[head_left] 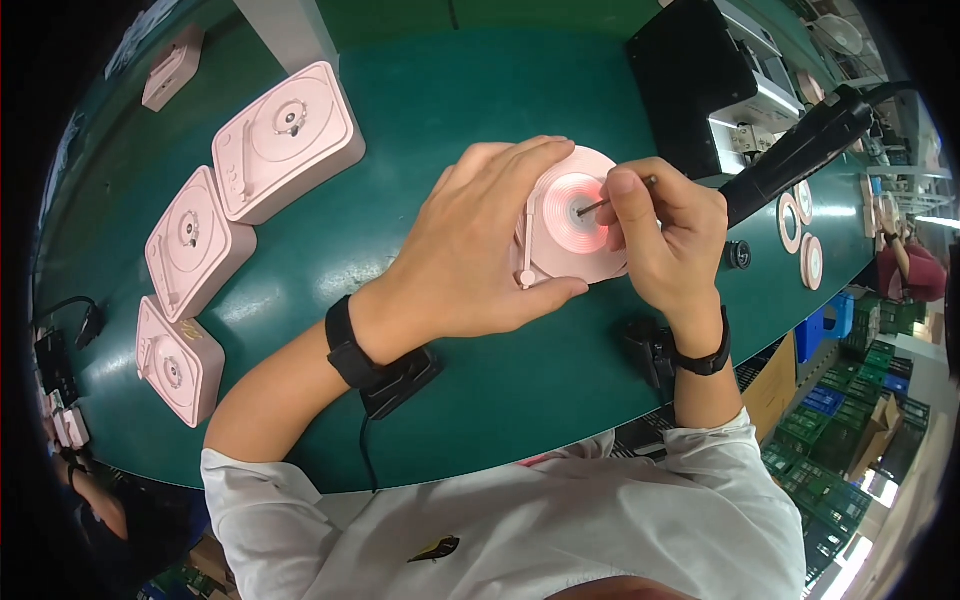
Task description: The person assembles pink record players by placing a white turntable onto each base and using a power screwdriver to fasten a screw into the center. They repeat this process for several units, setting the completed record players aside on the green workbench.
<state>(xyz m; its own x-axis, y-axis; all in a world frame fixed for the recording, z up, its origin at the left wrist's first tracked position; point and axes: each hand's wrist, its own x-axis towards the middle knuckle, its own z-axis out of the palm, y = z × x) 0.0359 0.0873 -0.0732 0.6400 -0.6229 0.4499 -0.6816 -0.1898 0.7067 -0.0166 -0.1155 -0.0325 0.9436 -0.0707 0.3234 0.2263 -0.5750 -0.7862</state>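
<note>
A pink toy-like record player (560,262) lies on the green table in front of me, with rings on its round platter (572,228) glowing red around the centre. My left hand (490,235) clasps its left side, fingers over the far edge and thumb along the near edge. Between the thumb and fingers of my right hand (665,225) is a slim metal rod-like tool (596,207), its tip at the platter's centre. Whether that tip touches the platter I cannot tell. Part of the player's body is hidden beneath my hands.
Several pink player bodies (290,140) without platters stand at left. A black electric screwdriver (800,150) hangs at right near a black machine (690,75). Pink-rimmed discs (790,222) and a small black round part (738,255) lie at right. Other people work at both sides.
</note>
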